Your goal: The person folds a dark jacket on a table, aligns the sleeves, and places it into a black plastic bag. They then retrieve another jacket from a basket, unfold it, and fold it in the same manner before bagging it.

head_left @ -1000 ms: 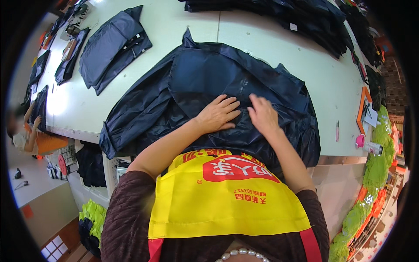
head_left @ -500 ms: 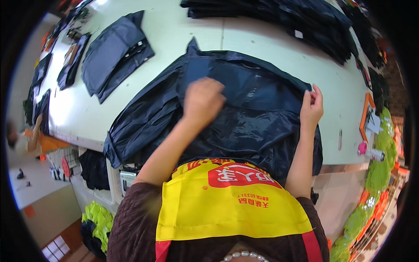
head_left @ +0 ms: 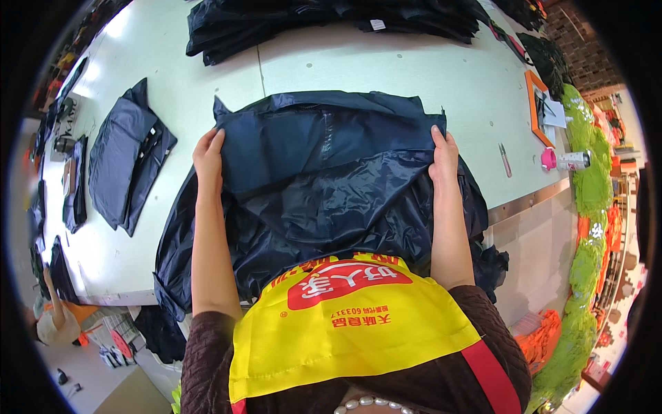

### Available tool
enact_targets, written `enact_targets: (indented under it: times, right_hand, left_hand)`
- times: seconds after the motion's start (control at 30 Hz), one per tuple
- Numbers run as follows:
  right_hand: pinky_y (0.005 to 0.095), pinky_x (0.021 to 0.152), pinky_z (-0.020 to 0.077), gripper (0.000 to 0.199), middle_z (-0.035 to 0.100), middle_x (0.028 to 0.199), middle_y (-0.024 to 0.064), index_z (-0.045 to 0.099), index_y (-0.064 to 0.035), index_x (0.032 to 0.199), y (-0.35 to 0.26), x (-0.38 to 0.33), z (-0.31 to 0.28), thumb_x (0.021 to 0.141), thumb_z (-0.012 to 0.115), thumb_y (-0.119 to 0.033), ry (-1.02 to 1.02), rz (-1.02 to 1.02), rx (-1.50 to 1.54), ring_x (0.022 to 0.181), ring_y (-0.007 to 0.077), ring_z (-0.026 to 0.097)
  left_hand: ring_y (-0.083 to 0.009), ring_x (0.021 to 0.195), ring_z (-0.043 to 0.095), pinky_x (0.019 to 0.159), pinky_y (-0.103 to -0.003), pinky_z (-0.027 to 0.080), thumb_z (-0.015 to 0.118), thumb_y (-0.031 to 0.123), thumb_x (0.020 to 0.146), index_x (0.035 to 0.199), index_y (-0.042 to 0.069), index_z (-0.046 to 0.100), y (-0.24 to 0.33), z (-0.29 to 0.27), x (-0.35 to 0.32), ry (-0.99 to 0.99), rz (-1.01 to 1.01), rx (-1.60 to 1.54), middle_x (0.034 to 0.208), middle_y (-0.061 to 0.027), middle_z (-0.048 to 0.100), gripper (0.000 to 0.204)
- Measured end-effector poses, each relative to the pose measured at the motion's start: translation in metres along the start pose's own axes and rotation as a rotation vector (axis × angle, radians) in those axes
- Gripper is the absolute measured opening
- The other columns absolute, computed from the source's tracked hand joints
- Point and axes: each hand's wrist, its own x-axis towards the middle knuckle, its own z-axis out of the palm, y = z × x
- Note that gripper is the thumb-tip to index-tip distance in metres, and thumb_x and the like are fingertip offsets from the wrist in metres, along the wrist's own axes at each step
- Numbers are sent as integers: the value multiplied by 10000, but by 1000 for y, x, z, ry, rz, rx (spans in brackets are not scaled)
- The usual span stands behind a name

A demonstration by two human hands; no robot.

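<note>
A dark navy jacket of thin, shiny fabric lies across the near part of the table and hangs over its edge toward my apron. A sleeve-like part drapes down on the left. My left hand pinches the left side of the upper panel between thumb and fingers. At the opposite side, my right hand grips the panel's right edge in the same way. Between the two hands the panel is spread fairly flat, with a crease line down its middle. Below it the fabric is wrinkled and bunched.
Dark folded garments lie to the left on the pale table. A long dark stack runs along the far side. To the right are a small pen-like tool, an orange frame and a bottle. Another person is at far left.
My left hand has moved from the middle of the fabric to its left edge. The upper panel is now spread between both hands. The view has shifted right.
</note>
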Motion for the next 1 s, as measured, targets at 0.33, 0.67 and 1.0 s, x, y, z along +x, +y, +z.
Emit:
enact_targets:
  times: [0.33,0.67,1.0]
  right_hand:
    - [272,813,427,280,618,940,46,614,8,982,-8,-14,6,914,580,-261,-54,-150,99,864,118,539]
    - [321,993,374,626,536,1250,158,473,5,1285,-55,-86,60,757,728,-215,-618,-823,-867,1134,264,528]
    - [372,938,426,553,586,1133,225,565,-73,1207,-7,-36,46,694,492,121,-542,-726,-1154,1069,376,551]
  left_hand:
    - [-90,850,577,777,-199,455,629,90,867,1089,-16,622,-15,-3,-32,85,202,-283,940,-32,638,246]
    - [-82,833,589,759,-196,457,612,85,878,1086,-18,617,-12,-3,-36,64,152,-447,945,-33,654,232]
    - [-92,680,594,572,-222,500,671,311,820,1067,43,582,8,-45,-74,-336,-310,-424,841,-1,630,376]
